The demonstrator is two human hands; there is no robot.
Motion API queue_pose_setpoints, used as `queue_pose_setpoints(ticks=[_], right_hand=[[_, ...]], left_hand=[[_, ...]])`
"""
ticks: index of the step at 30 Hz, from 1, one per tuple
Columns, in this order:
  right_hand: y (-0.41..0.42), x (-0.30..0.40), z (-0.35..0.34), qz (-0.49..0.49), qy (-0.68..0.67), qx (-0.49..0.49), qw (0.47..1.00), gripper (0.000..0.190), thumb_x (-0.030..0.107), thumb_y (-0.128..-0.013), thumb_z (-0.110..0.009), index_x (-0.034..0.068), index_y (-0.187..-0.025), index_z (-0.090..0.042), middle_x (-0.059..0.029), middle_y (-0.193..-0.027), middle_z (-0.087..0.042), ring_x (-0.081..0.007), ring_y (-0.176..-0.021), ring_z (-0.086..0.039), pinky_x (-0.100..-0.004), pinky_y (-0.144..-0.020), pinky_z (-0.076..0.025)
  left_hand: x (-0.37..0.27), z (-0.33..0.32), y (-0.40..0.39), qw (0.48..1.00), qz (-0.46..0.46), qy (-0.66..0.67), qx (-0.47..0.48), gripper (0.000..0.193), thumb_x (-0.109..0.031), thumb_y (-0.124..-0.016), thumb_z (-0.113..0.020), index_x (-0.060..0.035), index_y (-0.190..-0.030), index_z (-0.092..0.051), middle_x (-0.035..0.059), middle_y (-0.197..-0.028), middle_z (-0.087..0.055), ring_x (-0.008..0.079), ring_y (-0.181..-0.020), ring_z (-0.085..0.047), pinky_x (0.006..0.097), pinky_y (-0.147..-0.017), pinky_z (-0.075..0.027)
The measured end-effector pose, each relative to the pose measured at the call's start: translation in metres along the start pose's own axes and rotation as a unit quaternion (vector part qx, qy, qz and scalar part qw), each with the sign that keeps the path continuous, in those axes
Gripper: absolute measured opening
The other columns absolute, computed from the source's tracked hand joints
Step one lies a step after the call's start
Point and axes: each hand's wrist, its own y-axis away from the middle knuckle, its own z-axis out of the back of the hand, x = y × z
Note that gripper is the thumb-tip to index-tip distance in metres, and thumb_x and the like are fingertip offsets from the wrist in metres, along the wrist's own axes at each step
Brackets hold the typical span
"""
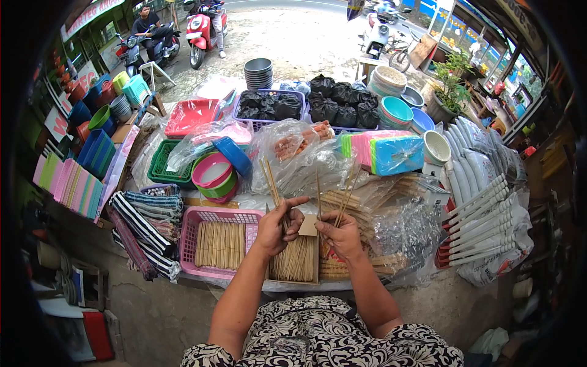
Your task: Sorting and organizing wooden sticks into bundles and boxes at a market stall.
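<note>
Several thin bamboo skewers [270, 181] stand up from my left hand [280, 227], which is closed around their lower ends with its index finger stretched to the right. My right hand [340, 233] pinches a few more skewers [347, 195], fanned apart, between thumb and fingers. Both hands are raised over an open cardboard box [317, 264] full of loose skewers [292, 262]. Left of it stands a pink plastic basket [189, 245] holding bundled skewers [220, 245]. More sticks [346, 202] in clear plastic lie behind my right hand.
Folded striped rag mats [142, 225] lie at the left. Coloured plastic bowls [213, 176], black bags [341, 101] and wrapped blue trays [399, 153] fill the back. White-handled goods [481, 225] are stacked at the right. A person sits on a motorbike [151, 46] beyond the stall.
</note>
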Motion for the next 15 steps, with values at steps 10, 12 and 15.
queue_pose_setpoints(ticks=[10, 12, 15], right_hand=[[-0.0041, 0.0006, 0.0006, 0.014, 0.007, 0.000, 1.000, 0.015, 0.002, -0.072, -0.068, 0.003, -0.084, -0.058, 0.0012, -0.064, -0.055, -0.0032, -0.051, -0.045, -0.0168, -0.043, -0.032], [-0.0054, 0.0011, 0.0007, 0.017, 0.020, -0.002, 1.000, 0.015, 0.001, -0.072, -0.068, 0.003, -0.084, -0.058, 0.0012, -0.063, -0.054, -0.0030, -0.050, -0.044, -0.0168, -0.043, -0.031], [-0.0054, 0.0006, 0.0002, 0.014, 0.021, -0.009, 1.000, 0.016, 0.002, -0.072, -0.068, 0.003, -0.084, -0.058, 0.0017, -0.062, -0.054, -0.0029, -0.049, -0.044, -0.0169, -0.042, -0.031]], left_hand=[[-0.0005, 0.0033, -0.0003, 0.999, 0.027, 0.005, 0.036, 0.051, -0.040, -0.090, -0.034, 0.0015, -0.119, -0.042, 0.0025, -0.068, -0.048, 0.0051, -0.047, -0.034, 0.0155, -0.036, -0.024], [-0.0011, 0.0037, -0.0012, 0.999, 0.029, 0.002, 0.037, 0.051, -0.040, -0.091, -0.034, 0.0016, -0.119, -0.042, 0.0025, -0.068, -0.047, 0.0050, -0.047, -0.034, 0.0155, -0.036, -0.024], [-0.0015, 0.0051, -0.0015, 0.999, 0.030, -0.003, 0.040, 0.051, -0.039, -0.091, -0.034, 0.0017, -0.119, -0.042, 0.0024, -0.068, -0.047, 0.0050, -0.046, -0.034, 0.0154, -0.036, -0.024]])
